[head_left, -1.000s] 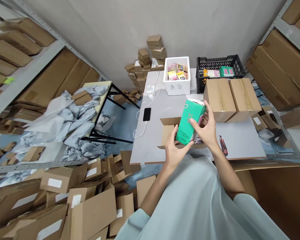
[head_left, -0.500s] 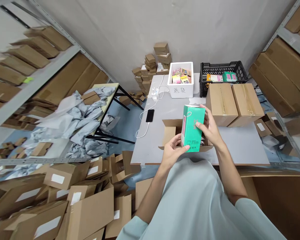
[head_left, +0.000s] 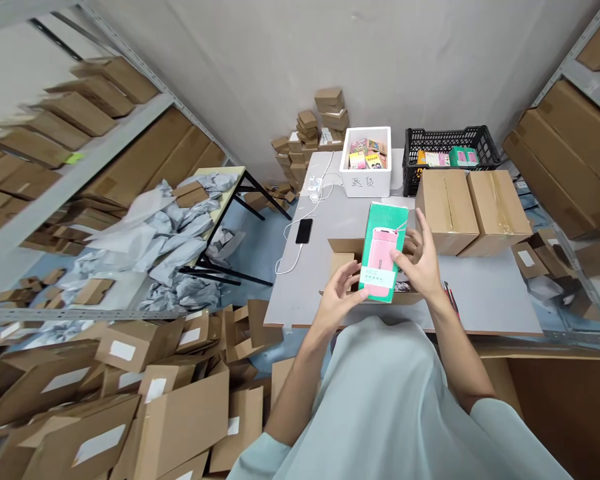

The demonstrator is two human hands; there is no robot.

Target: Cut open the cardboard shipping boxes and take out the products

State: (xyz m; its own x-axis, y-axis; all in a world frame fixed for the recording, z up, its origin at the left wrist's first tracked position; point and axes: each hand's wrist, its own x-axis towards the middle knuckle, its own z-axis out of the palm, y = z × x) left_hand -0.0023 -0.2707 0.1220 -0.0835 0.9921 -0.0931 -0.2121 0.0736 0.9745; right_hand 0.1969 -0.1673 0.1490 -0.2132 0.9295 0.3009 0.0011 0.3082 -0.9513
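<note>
Head view: half-curled left hand and right hand hold green box, obscuring carton

Smooth printed card with a slight sheen is shown by the green box. Matt brown cardboard is seen on the open carton at the table's near edge and on two closed cartons toward the far right corner, sealed with glossy plastic tape. The table is faced in smooth grey board. At the far edge, matt foam is suggested by the white bin; the black crate is made of perforated plastic. A glossy screen is presented by the phone near the left edge.
</note>
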